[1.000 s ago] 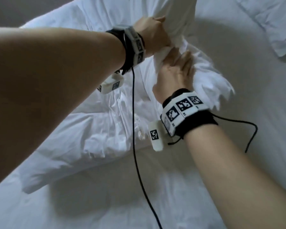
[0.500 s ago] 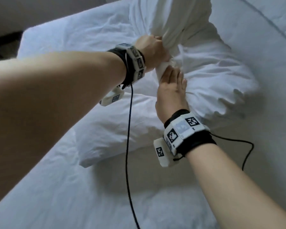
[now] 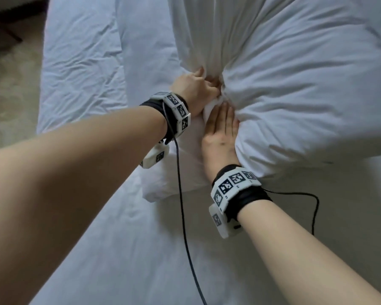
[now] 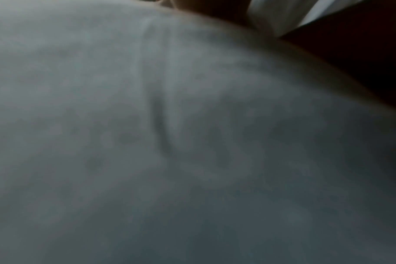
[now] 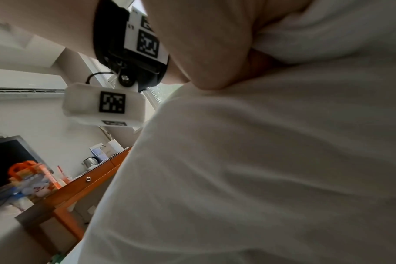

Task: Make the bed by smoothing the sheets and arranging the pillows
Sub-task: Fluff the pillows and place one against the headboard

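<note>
A large white pillow lies on the bed, its cover bunched into a knot of folds near the middle of the head view. My left hand grips that bunched fabric, fingers curled into the folds. Just below it my right hand lies flat with straight fingers, pressing the cover against the pillow's near edge. In the right wrist view the pillow fills most of the picture and my left hand is sunk into the cloth. The left wrist view shows only blurred white fabric.
A white sheet covers the mattress in front of me. Crumpled white bedding lies at the left by the bed's edge, with carpet beyond. Black cables hang from both wrists. A wooden desk with a kettle stands in the room.
The pillow has come down from a raised position onto the bed. My right hand went from grasping the cover to lying flat on it. My left hand keeps its grip.
</note>
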Available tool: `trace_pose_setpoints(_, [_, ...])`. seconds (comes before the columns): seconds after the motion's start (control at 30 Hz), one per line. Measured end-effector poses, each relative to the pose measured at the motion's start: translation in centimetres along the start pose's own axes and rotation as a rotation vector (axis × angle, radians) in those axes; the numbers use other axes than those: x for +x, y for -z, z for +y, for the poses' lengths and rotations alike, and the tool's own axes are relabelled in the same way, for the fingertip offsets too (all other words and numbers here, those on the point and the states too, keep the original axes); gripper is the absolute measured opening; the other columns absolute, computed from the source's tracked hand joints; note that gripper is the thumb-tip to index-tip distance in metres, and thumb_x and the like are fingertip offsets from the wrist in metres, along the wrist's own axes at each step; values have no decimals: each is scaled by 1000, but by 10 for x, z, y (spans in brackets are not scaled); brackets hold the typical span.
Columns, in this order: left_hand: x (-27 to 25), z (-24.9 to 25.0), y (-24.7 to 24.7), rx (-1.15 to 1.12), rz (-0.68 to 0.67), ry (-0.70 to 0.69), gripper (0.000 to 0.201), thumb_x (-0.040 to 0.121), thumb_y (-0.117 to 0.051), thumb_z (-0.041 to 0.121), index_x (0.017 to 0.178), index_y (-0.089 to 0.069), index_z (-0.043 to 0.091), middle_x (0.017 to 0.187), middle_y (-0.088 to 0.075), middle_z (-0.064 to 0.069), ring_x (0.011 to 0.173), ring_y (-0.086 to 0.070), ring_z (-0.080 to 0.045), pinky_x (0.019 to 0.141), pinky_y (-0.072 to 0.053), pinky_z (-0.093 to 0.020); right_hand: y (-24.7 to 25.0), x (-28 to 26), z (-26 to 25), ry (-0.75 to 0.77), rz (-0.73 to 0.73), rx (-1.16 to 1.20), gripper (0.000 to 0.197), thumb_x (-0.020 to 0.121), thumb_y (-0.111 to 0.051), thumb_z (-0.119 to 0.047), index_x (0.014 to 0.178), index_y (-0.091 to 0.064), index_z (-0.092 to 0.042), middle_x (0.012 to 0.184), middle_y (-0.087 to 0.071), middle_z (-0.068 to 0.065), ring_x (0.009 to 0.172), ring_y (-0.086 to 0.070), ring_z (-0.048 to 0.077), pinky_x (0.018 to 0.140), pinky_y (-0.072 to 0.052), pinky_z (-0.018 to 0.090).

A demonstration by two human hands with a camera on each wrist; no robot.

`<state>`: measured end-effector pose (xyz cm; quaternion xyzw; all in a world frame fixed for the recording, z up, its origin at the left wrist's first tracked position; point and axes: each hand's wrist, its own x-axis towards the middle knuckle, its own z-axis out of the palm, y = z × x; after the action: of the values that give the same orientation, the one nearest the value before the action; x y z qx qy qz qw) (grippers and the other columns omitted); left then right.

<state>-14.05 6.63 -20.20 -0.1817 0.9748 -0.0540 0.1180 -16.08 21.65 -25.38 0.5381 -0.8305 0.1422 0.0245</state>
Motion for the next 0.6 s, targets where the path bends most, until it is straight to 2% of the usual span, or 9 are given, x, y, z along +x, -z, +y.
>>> trace_pose_setpoints(0.07, [5, -3, -1, 15, 30, -70, 52, 92, -21, 22, 126, -58, 10, 119, -67, -7, 122, -53, -42, 97, -46, -55, -4, 3, 4, -2, -54, 27, 54, 88, -22, 0, 133, -50, 9, 137, -50, 29, 129, -48, 40, 109, -39, 47])
trace_pose_setpoints(0.13, [4, -6, 5, -3, 118, -177, 54, 92, -19, 23, 121, -62, 8, 116, -69, -9, 113, -59, -40, 93, -49, -55, -7, 4, 8, 12, -65, 23, 54, 89, -21, 0, 134, -49, 10, 137, -49, 30, 130, -47, 41, 112, -35, 48])
trace_pose_setpoints(0.23, [4, -27, 19, 40, 326, -409, 33, 92, -40, 11, 114, -65, 9, 115, -69, -10, 106, -64, -34, 91, -51, -49, -11, 2, 9, 32, -60, 22, 52, 91, -22, 0, 137, -44, 12, 140, -45, 32, 132, -43, 43, 115, -29, 51])
trace_pose_setpoints(0.3, [9, -48, 41, 157, 375, -490, 40, 89, -52, 11, 129, -55, 11, 129, -60, -16, 118, -57, -34, 103, -42, -50, -13, 0, 7, 41, -55, 8, 50, 94, -30, -6, 140, -40, 11, 143, -42, 30, 135, -40, 42, 115, -28, 51])
trace_pose_setpoints(0.4, [29, -71, 77, 278, 261, -262, 82, 80, -58, 13, 152, -20, 18, 156, -27, -18, 145, -25, -33, 116, -10, -55, -14, -3, 3, 32, 1, 12, 47, 101, -22, -9, 140, -39, 11, 145, -40, 30, 135, -39, 42, 115, -27, 51])
trace_pose_setpoints(0.47, [46, -76, 87, 257, 165, -157, 82, 83, -52, 10, 155, -12, 12, 162, -13, -12, 149, -12, -28, 119, -4, -51, -12, -2, 1, 6, 16, -3, 49, 103, -16, -10, 139, -42, 10, 144, -41, 30, 134, -41, 41, 114, -30, 50])
trace_pose_setpoints(0.53, [55, -75, 80, 248, 44, -100, 65, 89, -48, 6, 150, -27, 5, 157, -26, -16, 146, -21, -29, 121, -11, -47, -8, -1, 2, 2, 30, 6, 47, 104, -23, -16, 137, -45, 10, 141, -45, 29, 132, -44, 39, 113, -32, 50])
trace_pose_setpoints(0.57, [57, -74, 72, 236, 27, -77, 51, 91, -47, 3, 141, -43, 3, 146, -42, -20, 139, -35, -34, 116, -24, -49, -4, -1, 2, 6, 27, 24, 45, 100, -30, -13, 136, -46, 9, 140, -47, 28, 132, -44, 39, 114, -29, 51])
trace_pose_setpoints(0.6, [57, -74, 68, 219, 60, -30, 38, 91, -46, 2, 127, -57, 2, 128, -57, -21, 123, -50, -39, 104, -39, -50, -1, -2, 4, 10, 27, 50, 49, 92, -31, -6, 136, -47, 9, 140, -47, 27, 132, -44, 40, 117, -25, 51])
